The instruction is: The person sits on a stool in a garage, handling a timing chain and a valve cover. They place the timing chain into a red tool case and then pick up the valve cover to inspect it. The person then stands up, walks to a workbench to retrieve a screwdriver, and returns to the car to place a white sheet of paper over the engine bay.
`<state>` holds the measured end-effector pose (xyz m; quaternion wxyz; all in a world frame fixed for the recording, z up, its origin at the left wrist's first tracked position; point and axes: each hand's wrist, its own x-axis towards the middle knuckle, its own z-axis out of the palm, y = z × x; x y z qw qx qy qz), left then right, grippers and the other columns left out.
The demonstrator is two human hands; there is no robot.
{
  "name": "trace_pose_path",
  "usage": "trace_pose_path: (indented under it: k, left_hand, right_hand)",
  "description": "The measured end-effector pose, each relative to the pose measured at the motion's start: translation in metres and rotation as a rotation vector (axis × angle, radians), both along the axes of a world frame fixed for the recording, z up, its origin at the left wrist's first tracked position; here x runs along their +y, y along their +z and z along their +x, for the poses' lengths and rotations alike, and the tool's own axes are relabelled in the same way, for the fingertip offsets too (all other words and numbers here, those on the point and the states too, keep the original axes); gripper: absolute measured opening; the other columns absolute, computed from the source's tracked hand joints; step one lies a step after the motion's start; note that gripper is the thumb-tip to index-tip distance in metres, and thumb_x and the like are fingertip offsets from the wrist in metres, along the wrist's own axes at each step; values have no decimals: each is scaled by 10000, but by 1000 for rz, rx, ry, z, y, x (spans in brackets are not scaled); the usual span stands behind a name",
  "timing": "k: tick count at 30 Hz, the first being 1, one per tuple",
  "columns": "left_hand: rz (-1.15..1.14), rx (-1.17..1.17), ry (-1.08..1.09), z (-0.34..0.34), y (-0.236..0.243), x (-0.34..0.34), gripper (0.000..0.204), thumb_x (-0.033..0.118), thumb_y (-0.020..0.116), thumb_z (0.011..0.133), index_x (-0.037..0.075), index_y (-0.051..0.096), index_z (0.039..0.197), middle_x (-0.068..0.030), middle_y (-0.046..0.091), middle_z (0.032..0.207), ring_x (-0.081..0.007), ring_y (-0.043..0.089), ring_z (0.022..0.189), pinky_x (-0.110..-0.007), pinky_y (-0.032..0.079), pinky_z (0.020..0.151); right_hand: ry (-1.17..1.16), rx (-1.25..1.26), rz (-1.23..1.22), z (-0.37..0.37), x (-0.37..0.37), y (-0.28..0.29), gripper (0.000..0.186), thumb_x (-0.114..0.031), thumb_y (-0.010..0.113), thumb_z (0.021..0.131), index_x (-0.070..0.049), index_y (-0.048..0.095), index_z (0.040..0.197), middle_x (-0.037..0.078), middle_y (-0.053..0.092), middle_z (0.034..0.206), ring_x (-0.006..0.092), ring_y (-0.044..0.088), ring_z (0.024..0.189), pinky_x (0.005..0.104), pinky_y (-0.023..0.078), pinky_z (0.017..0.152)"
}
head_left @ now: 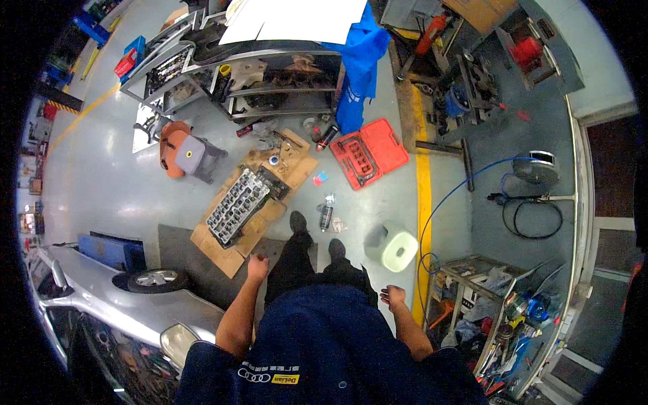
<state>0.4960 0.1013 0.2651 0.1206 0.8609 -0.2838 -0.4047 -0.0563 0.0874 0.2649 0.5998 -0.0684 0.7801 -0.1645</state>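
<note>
Red case (387,146) lies open, dark tools (356,156) inside. I see the engine part (236,206) on cardboard (227,261), ahead of the left hand (257,266). I can't tell if its fingers touch; the right hand (393,295) has fingers a bit apart.

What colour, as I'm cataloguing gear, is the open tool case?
The tool case is red, seen best in the head view.
</note>
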Motion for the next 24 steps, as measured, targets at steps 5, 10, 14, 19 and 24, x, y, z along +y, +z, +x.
trace_pose_path:
  k: [5, 10, 14, 19, 24]
  left_hand:
    - [32, 79, -19, 27, 0, -56, 298, 240, 646, 828, -5, 694, 991, -217, 720, 941, -386, 688, 949, -456, 534, 852]
    - [24, 37, -157, 57, -45, -82, 319, 249, 659, 832, -8, 692, 1018, -230, 718, 964, -392, 685, 968, -458, 531, 870]
    - [43, 126, -70, 60, -46, -123, 330, 252, 661, 853, -7, 693, 1056, -226, 721, 1009, -374, 689, 995, -441, 532, 882]
    - [-47, 182, 1, 51, -30, -167, 277, 213, 663, 867, -4, 703, 1035, -194, 733, 996, -355, 697, 977, -426, 537, 875]
    - [-116, 146, 137, 45, -49, -150, 273, 196, 670, 862, 2, 692, 1054, -170, 733, 939, -318, 706, 907, -402, 545, 819]
  right_hand:
    - [-25, -18, -156, 64, -55, 45, 392, -210, 597, 939, 38, 551, 1239, 196, 697, 1015, 276, 696, 765, 386, 586, 678]
    - [-103, 48, -107, 100, -42, 66, 388, -227, 603, 972, 36, 539, 1249, 207, 703, 1027, 297, 707, 779, 390, 584, 674]
    - [-88, 38, -8, 99, -2, 68, 423, -259, 606, 961, 30, 541, 1262, 211, 695, 1104, 291, 691, 818, 417, 574, 696]
    - [1315, 441, -299, 40, 26, 26, 427, -282, 630, 939, -4, 563, 1257, 163, 702, 1113, 294, 697, 837, 443, 580, 723]
    - [54, -14, 20, 34, -93, 26, 380, -264, 539, 972, 14, 588, 1226, 162, 712, 1035, 300, 704, 898, 420, 580, 742]
